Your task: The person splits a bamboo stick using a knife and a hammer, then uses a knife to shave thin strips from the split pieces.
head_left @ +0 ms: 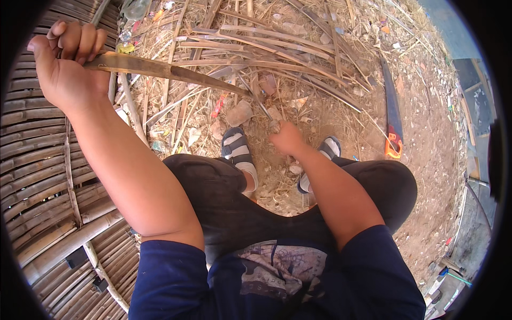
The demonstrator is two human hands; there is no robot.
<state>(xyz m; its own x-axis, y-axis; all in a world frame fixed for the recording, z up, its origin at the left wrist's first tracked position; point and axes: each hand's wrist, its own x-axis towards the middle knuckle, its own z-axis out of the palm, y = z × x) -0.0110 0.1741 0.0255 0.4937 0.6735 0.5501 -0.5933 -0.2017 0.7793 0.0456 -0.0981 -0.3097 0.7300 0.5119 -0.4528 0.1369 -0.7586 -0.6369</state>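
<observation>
My left hand, raised at the far left, has its fingers wrapped round one end of a split bamboo strip. The strip slants down to the right and tapers toward the ground ahead of my feet. Low between my knees, my right hand is closed on the handle of a long, narrow-bladed knife. Its blade points forward and left and crosses close to the strip's far end; I cannot tell whether they touch. The knife's handle is mostly hidden in my fist.
Several bamboo strips lie heaped ahead. A handsaw with an orange handle rests on the ground at the right. Stones, straw and litter surround my sandalled feet. A bamboo slat wall stands along the left.
</observation>
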